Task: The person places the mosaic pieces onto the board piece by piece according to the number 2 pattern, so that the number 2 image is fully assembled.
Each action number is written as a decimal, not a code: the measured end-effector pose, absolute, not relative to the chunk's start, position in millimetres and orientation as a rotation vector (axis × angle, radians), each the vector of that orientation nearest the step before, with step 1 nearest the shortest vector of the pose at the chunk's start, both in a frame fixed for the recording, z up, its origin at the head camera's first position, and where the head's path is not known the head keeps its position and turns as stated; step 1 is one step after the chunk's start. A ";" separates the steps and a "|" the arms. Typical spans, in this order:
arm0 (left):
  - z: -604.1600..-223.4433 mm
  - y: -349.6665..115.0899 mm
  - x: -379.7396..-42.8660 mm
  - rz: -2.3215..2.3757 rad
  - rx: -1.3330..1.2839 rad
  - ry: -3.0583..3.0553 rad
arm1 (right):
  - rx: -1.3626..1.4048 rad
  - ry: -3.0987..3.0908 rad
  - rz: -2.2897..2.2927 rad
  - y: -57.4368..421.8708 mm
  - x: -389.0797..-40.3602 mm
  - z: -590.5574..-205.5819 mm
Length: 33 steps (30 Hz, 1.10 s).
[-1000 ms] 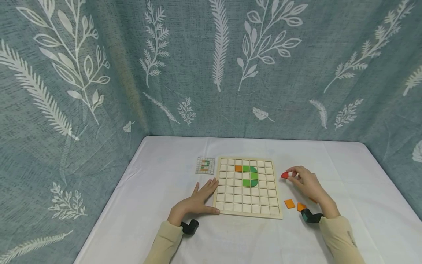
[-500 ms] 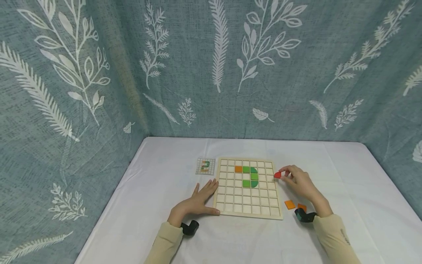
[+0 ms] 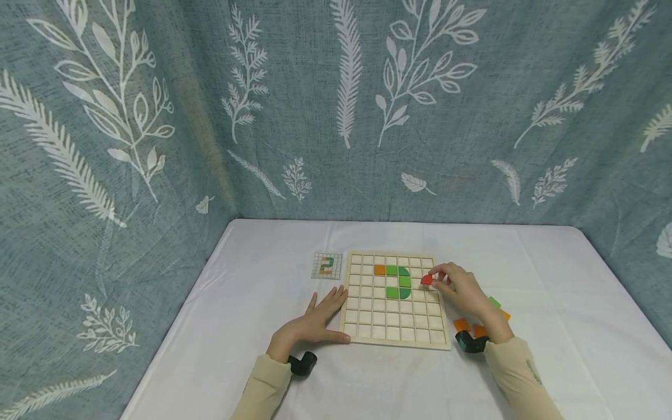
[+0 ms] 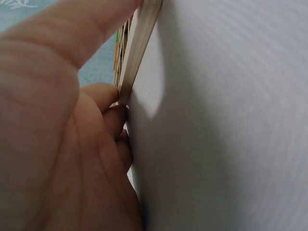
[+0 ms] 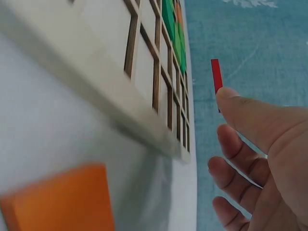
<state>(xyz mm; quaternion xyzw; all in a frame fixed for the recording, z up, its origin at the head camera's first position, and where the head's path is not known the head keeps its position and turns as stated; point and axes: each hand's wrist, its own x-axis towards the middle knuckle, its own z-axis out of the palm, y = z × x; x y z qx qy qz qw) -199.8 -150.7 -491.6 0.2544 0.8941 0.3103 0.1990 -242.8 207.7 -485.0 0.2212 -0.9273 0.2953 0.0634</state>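
Note:
A red quarter-round tile (image 3: 426,280) is pinched between the thumb and fingers of my right hand (image 3: 463,290), over the right columns of the wooden grid board (image 3: 394,317). In the right wrist view the red tile (image 5: 216,73) shows edge-on beyond the thumb tip, raised off the board. My left hand (image 3: 314,322) lies with fingers spread at the board's left edge, its thumb by the lower left corner. In the left wrist view its fingertips meet the board's side (image 4: 139,53). Set in the board are one orange square (image 3: 380,270), green squares (image 3: 405,282) and dark green rounded tiles (image 3: 405,293).
A small card (image 3: 317,270) printed with a coloured figure on a grid lies left of the board. Loose orange tiles (image 3: 461,325) and a green tile (image 3: 494,302) lie on the white cloth to the right, partly behind the right forearm. A patterned curtain (image 3: 315,116) hangs behind.
My right hand has carried the red tile leftward from beside the board to over its right columns. Loose tiles behind the wrist have come into view. The left hand has stayed put.

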 end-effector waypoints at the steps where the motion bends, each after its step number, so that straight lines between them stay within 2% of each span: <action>1: -491.6 -150.6 -199.6 0.868 0.710 2.501 | 0.671 -2.802 0.896 205.7 -243.0 -485.0; 33: -492.2 -150.7 -199.9 0.860 0.722 2.507 | 0.859 -2.799 0.974 146.1 -246.5 -483.9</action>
